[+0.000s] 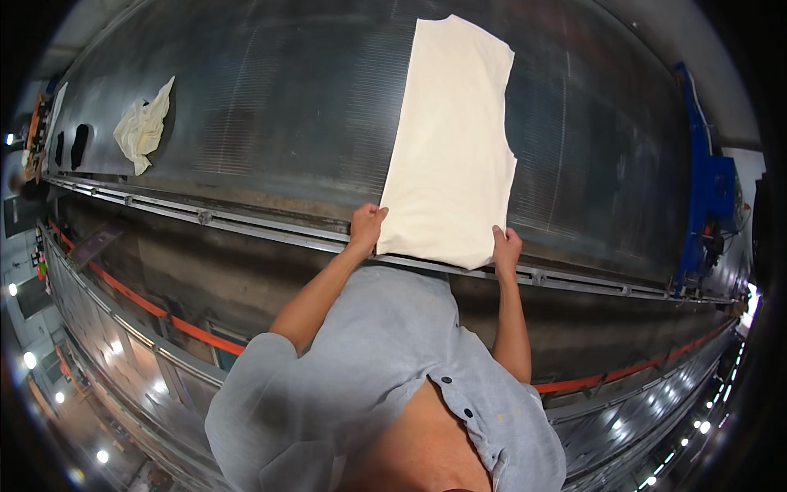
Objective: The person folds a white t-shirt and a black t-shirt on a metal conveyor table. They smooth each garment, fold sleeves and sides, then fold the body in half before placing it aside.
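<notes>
A cream fabric panel (452,139), cut like a garment piece with a curved armhole on its right side, lies flat on the dark metal table (303,98). Its near end reaches the table's front rail. My left hand (368,227) pinches the near left corner between thumb and fingers. At the near right corner, my right hand (507,248) grips the edge the same way, thumb on top. The cloth between the two hands is mostly smooth, with slight ripples near the bottom.
A crumpled cream cloth (144,127) lies at the far left of the table, and beside it a small black piece (79,146). A metal rail (205,217) runs along the front edge. At the right end stands a blue frame (711,189) across the table. Orange bars (197,333) run behind me.
</notes>
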Tool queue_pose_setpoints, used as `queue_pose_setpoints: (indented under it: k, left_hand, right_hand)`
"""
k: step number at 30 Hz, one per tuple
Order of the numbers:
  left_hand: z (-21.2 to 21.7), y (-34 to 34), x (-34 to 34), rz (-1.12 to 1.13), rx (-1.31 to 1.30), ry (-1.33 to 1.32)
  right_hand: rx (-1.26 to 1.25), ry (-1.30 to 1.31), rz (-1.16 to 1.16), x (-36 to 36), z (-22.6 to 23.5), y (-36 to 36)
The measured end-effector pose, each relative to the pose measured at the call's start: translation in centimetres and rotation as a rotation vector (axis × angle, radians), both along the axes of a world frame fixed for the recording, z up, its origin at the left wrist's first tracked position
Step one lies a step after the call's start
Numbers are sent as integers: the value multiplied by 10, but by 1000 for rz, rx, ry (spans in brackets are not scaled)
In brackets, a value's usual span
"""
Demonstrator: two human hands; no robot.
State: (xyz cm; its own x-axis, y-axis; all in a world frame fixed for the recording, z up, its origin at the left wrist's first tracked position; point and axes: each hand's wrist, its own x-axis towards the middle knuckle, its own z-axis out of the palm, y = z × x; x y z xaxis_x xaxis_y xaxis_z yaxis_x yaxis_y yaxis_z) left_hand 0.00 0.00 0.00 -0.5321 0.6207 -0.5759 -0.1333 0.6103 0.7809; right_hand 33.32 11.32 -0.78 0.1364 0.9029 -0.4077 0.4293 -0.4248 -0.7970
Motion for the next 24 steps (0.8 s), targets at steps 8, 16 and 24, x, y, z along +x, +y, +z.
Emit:
queue_pose_setpoints:
  k: [8,16,24]
  left_hand:
    - [-8,-2,0,-227,-260,157]
    - [68,47,-25,-715,-411,491]
    - [14,173,-1,-809,177,1018]
  right_hand:
    - [31,-286,-5,6,-14,-6]
    - [-2,-560,52,-5,15,-3]
    - [301,-423,118,-18,30,96]
